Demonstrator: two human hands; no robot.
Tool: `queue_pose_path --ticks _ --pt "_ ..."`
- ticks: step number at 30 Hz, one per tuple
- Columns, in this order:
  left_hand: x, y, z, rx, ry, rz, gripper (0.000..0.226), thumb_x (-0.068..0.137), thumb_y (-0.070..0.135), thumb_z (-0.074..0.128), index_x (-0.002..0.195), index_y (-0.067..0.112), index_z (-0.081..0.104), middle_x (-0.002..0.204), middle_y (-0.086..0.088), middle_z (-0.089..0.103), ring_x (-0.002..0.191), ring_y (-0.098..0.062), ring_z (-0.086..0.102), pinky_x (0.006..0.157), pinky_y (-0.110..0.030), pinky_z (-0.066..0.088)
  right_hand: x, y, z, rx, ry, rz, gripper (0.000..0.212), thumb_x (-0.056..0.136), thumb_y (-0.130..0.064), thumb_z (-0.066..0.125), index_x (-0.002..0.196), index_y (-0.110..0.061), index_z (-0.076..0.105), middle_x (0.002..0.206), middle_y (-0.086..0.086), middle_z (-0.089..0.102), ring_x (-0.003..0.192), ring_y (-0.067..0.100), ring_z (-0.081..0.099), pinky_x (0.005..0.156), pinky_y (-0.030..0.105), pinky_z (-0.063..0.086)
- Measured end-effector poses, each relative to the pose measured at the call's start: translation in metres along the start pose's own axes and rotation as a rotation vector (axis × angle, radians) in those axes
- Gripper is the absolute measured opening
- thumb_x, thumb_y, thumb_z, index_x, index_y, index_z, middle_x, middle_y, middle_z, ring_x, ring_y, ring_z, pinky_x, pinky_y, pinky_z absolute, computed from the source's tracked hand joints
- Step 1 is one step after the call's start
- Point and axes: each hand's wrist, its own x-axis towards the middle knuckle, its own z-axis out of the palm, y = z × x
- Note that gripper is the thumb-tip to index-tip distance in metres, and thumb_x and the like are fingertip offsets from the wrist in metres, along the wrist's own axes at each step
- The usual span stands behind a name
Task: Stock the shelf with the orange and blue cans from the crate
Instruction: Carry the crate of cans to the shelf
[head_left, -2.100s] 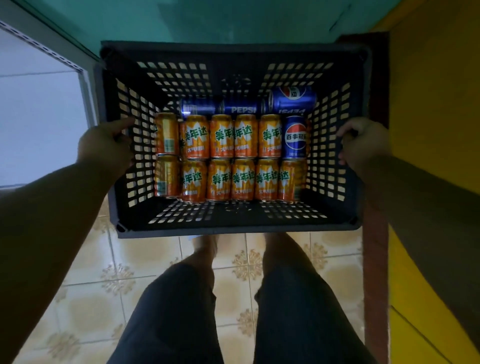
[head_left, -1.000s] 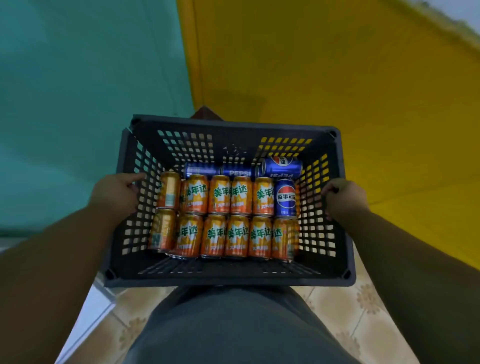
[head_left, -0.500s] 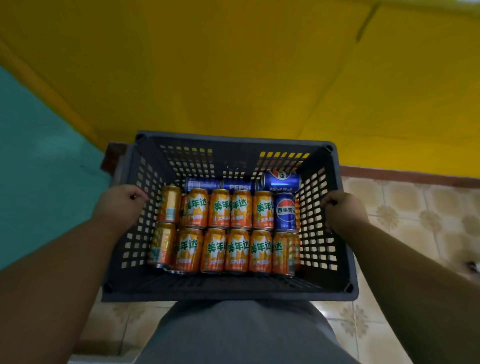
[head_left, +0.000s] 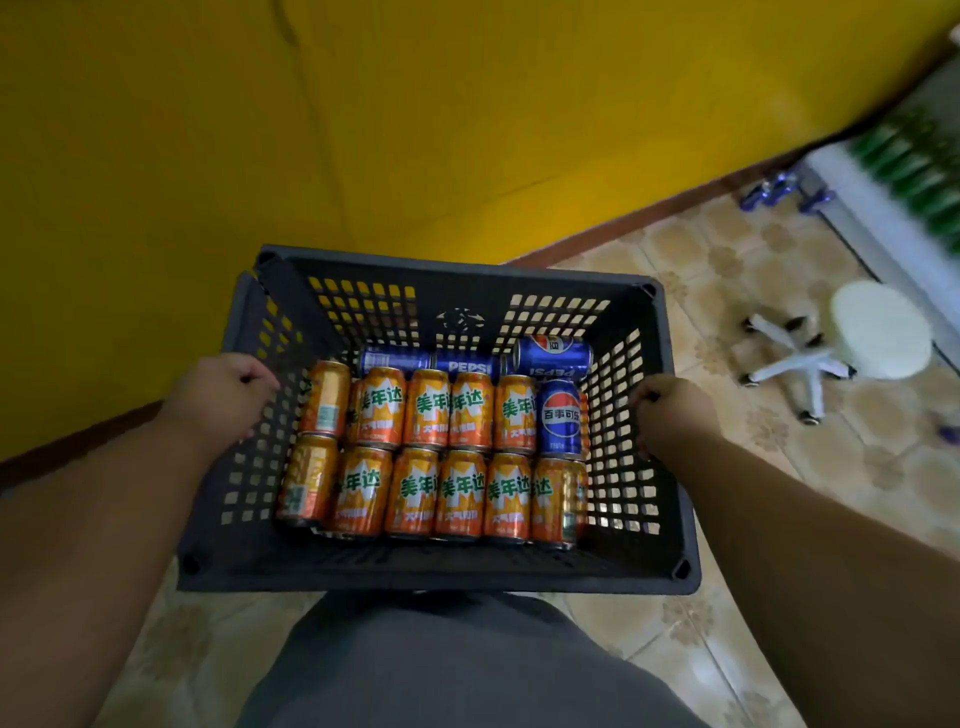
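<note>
Hands hold a dark perforated crate (head_left: 639, 519) at the centre of the frame, carried in front of the person's body. The left hand (head_left: 218, 402) has its grip curled over the crate's left rim, and the right hand (head_left: 672, 415) has its grip wrapped round the right rim. Inside, orange cans (head_left: 431, 491) lie packed side by side in two rows across the crate floor. Blue cans (head_left: 558, 415) sit toward the far right: one at the end of the upper orange row, others lying crosswise along the far wall. Behind the crate, a yellow wall (head_left: 363, 130) fills the upper left of the frame. At the right, a white swivel stool (head_left: 878, 335) stands on the patterned tile floor (head_left: 727, 249). A blurred white shelf (head_left: 883, 208) with green items shows at the upper right edge.
</note>
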Motion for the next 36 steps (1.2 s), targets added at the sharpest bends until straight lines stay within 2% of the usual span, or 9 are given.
queue_pose_path --ticks 5,8,10,13,18,23,28,33,36 --pt "0.057 0.082 0.026 0.043 -0.097 0.171 0.030 0.096 0.016 0.057 0.068 0.024 0.065 0.064 -0.009 0.066 0.053 -0.029 0.066 0.051 -0.045 0.060 0.000 0.028 -0.021 0.090 0.084 0.183 0.040 0.093 -0.013 0.051 0.075 -0.047 0.062 0.079 0.007 0.067 0.067 0.029 0.069 0.059 0.047 0.062" --pt "0.079 0.136 0.040 0.060 -0.164 0.285 0.031 0.095 0.011 0.058 0.066 0.021 0.065 0.064 -0.009 0.064 0.053 -0.029 0.063 0.047 -0.036 0.056 -0.009 0.044 -0.028 0.165 0.163 0.308 0.034 0.093 -0.009 0.051 0.072 -0.030 0.066 0.079 0.008 0.067 0.062 0.030 0.069 0.055 0.047 0.062" --pt "0.089 0.171 0.047 0.063 -0.203 0.337 0.031 0.094 0.009 0.058 0.065 0.019 0.064 0.061 -0.009 0.062 0.052 -0.031 0.061 0.052 -0.041 0.059 -0.011 0.051 -0.035 0.204 0.194 0.384 0.033 0.094 -0.006 0.051 0.073 -0.026 0.066 0.081 0.011 0.067 0.059 0.029 0.069 0.053 0.043 0.062" --pt "0.096 0.227 0.062 0.123 -0.251 0.420 0.032 0.094 0.008 0.056 0.065 0.017 0.064 0.059 -0.009 0.060 0.052 -0.031 0.060 0.058 -0.048 0.059 -0.013 0.068 -0.045 0.252 0.242 0.469 0.032 0.095 -0.005 0.051 0.074 -0.023 0.066 0.078 0.013 0.068 0.055 0.028 0.069 0.051 0.039 0.061" --pt "0.097 0.305 0.110 0.234 -0.286 0.510 0.032 0.092 0.009 0.054 0.064 0.015 0.067 0.050 -0.005 0.060 0.047 -0.031 0.060 0.053 -0.044 0.059 -0.009 0.113 -0.060 0.326 0.280 0.572 0.033 0.095 -0.004 0.052 0.070 -0.023 0.066 0.071 0.012 0.067 0.053 0.030 0.069 0.049 0.045 0.061" --pt "0.080 0.366 0.176 0.274 -0.294 0.543 0.033 0.093 0.007 0.055 0.063 0.014 0.066 0.054 -0.010 0.060 0.046 -0.031 0.059 0.045 -0.029 0.050 0.011 0.171 -0.089 0.355 0.277 0.621 0.035 0.094 -0.003 0.049 0.069 -0.021 0.066 0.074 0.010 0.067 0.065 0.033 0.069 0.060 0.048 0.062" --pt "0.058 0.410 0.231 0.309 -0.336 0.558 0.031 0.091 0.009 0.057 0.062 0.015 0.066 0.052 -0.006 0.061 0.049 -0.031 0.063 0.054 -0.047 0.060 0.029 0.222 -0.127 0.304 0.291 0.666 0.036 0.091 -0.003 0.050 0.067 -0.025 0.065 0.071 0.002 0.065 0.069 0.027 0.068 0.067 0.046 0.062" --pt "0.060 0.476 0.285 0.367 -0.392 0.661 0.030 0.090 0.018 0.060 0.061 0.018 0.066 0.055 -0.005 0.064 0.052 -0.028 0.066 0.054 -0.050 0.061 0.051 0.264 -0.154 0.285 0.330 0.783 0.034 0.091 -0.007 0.054 0.066 -0.029 0.064 0.071 0.000 0.064 0.060 0.023 0.067 0.054 0.044 0.062" --pt "0.063 0.517 0.317 0.403 -0.435 0.708 0.030 0.091 0.021 0.059 0.062 0.019 0.067 0.056 -0.004 0.065 0.056 -0.028 0.066 0.059 -0.048 0.061 0.067 0.278 -0.165 0.355 0.345 0.847 0.033 0.093 -0.009 0.055 0.070 -0.030 0.064 0.079 0.002 0.065 0.063 0.024 0.068 0.055 0.045 0.062"
